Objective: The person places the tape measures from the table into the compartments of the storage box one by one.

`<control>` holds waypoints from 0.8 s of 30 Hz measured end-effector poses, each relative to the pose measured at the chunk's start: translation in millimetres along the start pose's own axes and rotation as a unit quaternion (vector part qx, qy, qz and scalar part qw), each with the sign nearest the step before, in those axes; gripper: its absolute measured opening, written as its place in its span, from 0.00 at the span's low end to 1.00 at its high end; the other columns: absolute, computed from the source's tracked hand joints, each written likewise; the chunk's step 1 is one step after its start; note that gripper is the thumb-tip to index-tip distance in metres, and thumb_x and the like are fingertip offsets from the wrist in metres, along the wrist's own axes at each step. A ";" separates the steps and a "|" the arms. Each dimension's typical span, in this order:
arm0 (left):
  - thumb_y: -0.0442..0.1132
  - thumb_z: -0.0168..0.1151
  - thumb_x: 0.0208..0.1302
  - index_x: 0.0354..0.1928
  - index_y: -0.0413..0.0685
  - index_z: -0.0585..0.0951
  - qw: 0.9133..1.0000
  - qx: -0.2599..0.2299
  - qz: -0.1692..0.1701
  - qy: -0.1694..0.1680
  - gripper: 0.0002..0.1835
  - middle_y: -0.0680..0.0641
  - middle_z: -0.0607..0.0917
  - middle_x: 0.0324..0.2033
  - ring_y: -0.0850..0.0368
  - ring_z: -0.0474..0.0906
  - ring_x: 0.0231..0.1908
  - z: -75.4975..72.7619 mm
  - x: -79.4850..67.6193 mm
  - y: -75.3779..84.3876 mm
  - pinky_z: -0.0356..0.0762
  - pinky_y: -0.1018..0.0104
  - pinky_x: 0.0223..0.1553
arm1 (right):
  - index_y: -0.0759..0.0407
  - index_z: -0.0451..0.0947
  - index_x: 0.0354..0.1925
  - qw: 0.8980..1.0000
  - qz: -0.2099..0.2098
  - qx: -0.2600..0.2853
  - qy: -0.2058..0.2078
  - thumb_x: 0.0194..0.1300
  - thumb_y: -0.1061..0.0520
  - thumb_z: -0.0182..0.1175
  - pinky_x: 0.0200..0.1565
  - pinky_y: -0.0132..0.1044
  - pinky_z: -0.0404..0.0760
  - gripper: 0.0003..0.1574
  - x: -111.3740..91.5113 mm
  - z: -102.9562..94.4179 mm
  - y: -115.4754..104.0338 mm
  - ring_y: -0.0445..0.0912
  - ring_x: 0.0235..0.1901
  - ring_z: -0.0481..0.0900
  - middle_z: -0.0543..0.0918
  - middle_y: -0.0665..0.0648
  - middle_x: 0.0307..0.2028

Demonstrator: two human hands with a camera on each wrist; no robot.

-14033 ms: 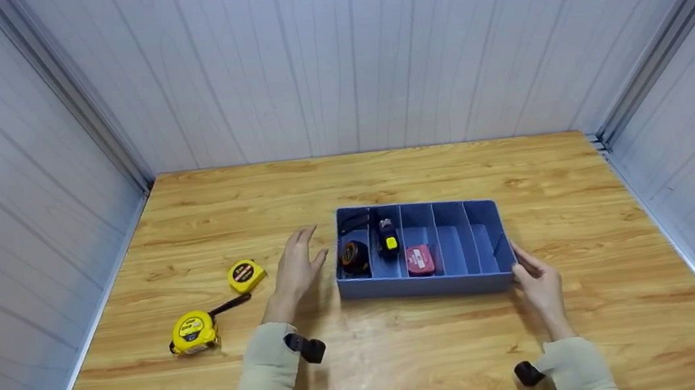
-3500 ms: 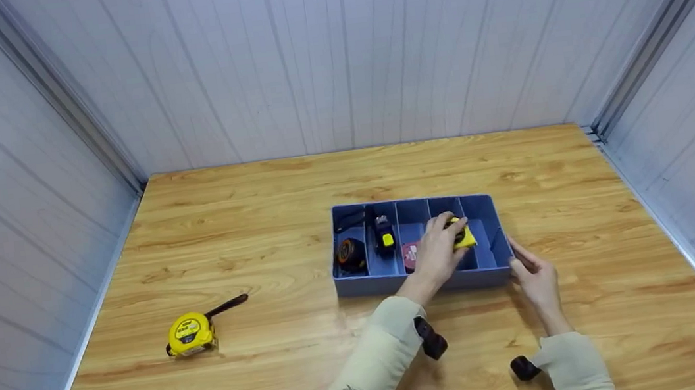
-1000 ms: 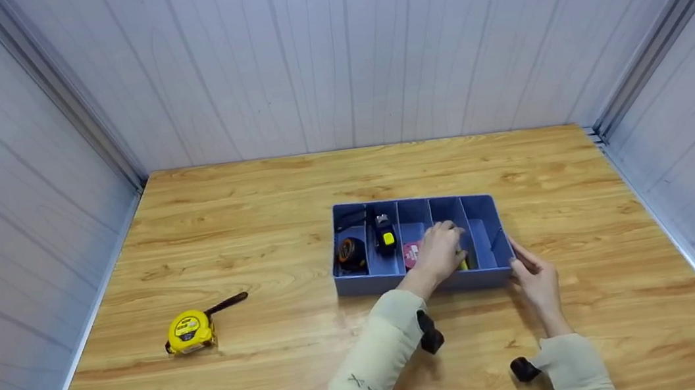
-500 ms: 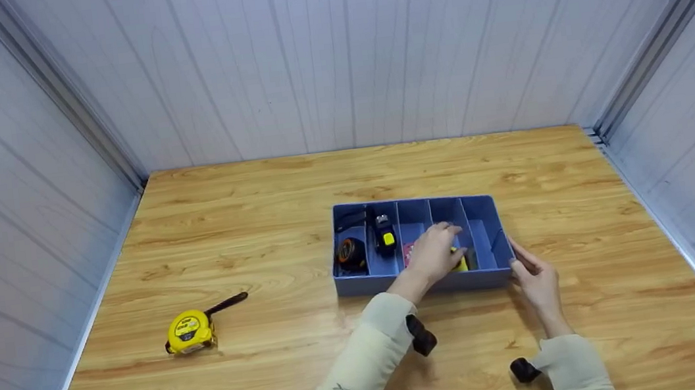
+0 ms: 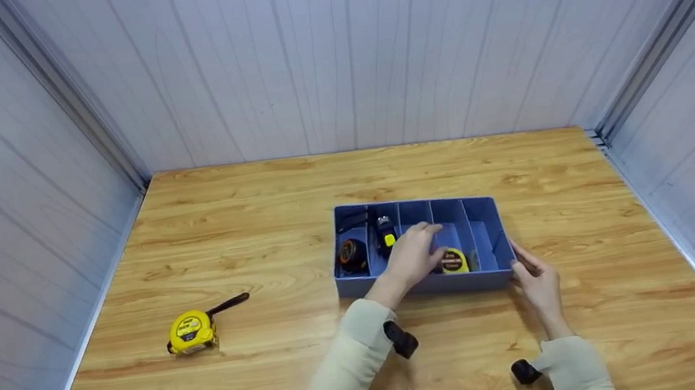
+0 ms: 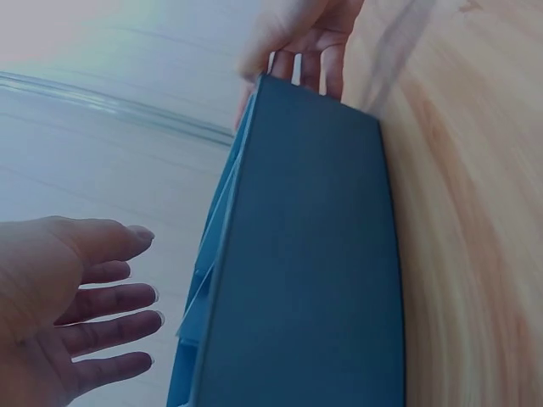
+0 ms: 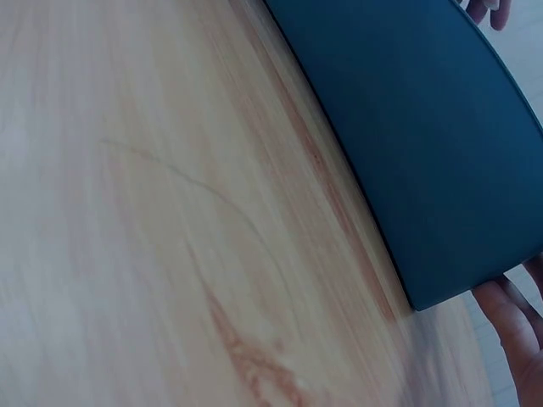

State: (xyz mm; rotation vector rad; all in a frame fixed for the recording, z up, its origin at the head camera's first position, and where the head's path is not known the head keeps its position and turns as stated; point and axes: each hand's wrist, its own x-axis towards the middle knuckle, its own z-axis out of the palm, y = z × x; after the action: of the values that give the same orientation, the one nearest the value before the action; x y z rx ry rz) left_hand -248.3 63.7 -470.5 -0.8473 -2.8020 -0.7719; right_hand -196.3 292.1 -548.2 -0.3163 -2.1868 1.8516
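Note:
A blue box with dividers (image 5: 484,281) stands on the table, and my right hand (image 5: 539,290) holds its right end, thumb at the rim and fingers along the end wall. Above its middle compartments is my left hand (image 5: 409,257), fingers extended and holding nothing; the left wrist view shows that hand (image 6: 76,305) apart from the box wall. A small yellow tape measure (image 5: 455,261) lies in the fourth compartment, beside the left thumb. Black tape measures (image 5: 352,256) sit in the first and second compartments. The red one in the third is hidden behind my left hand.
A larger yellow tape measure (image 5: 192,332) with a black wrist strap (image 5: 229,303) lies on the wooden table (image 5: 243,208) at the left. The rightmost compartment (image 5: 489,244) shows its bare floor. Pale panelled walls (image 5: 331,58) enclose the table at the back and sides.
The small yellow tape measure went from the table into the fourth compartment. My left hand has let go of it and moved up and left. The right hand stays at the box's end.

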 end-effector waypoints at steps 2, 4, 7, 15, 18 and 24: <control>0.42 0.60 0.57 0.52 0.42 0.76 1.000 0.000 0.003 0.007 0.21 0.45 0.78 0.44 0.58 0.75 0.39 -4.0 -2.5 -2.7 0.74 0.71 0.39 | 0.59 0.71 0.56 1.000 0.003 0.004 -0.001 0.61 0.67 0.49 0.35 0.33 0.78 0.23 -0.1 -0.3 -0.3 0.42 0.41 0.77 0.73 0.62 0.51; 0.43 0.59 0.57 0.52 0.42 0.76 1.000 0.002 0.006 0.013 0.21 0.45 0.78 0.44 0.57 0.75 0.39 -7.5 -5.2 -5.3 0.73 0.71 0.40 | 0.59 0.70 0.56 1.000 0.010 0.007 -0.003 0.61 0.66 0.49 0.34 0.34 0.78 0.23 -0.4 -0.4 -0.9 0.42 0.40 0.78 0.73 0.62 0.51; 0.43 0.59 0.57 0.51 0.42 0.76 1.000 0.008 0.006 0.021 0.20 0.46 0.78 0.43 0.57 0.75 0.41 -12.3 -9.5 -9.1 0.74 0.70 0.40 | 0.59 0.70 0.56 1.000 0.016 0.009 -0.004 0.61 0.67 0.49 0.33 0.35 0.79 0.23 -0.5 -0.1 -1.9 0.43 0.40 0.78 0.73 0.62 0.51; 0.41 0.60 0.56 0.52 0.41 0.75 1.000 0.011 -0.003 0.027 0.21 0.44 0.77 0.46 0.53 0.72 0.48 -24.5 -23.5 -21.3 0.71 0.65 0.47 | 0.60 0.70 0.56 1.000 0.016 0.005 -0.004 0.60 0.67 0.48 0.33 0.33 0.78 0.24 -0.4 0.2 -2.3 0.47 0.42 0.77 0.73 0.63 0.51; 0.41 0.59 0.57 0.52 0.41 0.75 0.999 0.016 -0.005 0.036 0.21 0.44 0.77 0.46 0.53 0.72 0.48 -28.5 -29.6 -27.4 0.71 0.65 0.47 | 0.59 0.69 0.57 1.000 0.019 0.000 -0.003 0.61 0.66 0.48 0.33 0.33 0.78 0.24 -0.6 0.1 -2.1 0.48 0.41 0.78 0.73 0.63 0.51; 0.42 0.58 0.58 0.53 0.41 0.74 0.999 0.011 -0.012 0.041 0.21 0.44 0.76 0.46 0.53 0.72 0.48 -34.5 -41.2 -39.8 0.72 0.65 0.46 | 0.57 0.70 0.57 1.000 0.020 -0.013 -0.001 0.62 0.64 0.49 0.33 0.35 0.79 0.24 -0.6 -0.6 -0.8 0.45 0.36 0.79 0.74 0.63 0.51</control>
State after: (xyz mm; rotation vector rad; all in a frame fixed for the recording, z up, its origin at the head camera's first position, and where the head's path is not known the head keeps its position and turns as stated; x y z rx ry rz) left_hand -236.8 -2.1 -468.4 -0.7611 -2.7497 -0.7589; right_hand -195.6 292.3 -547.4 -0.3656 -2.2219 1.8458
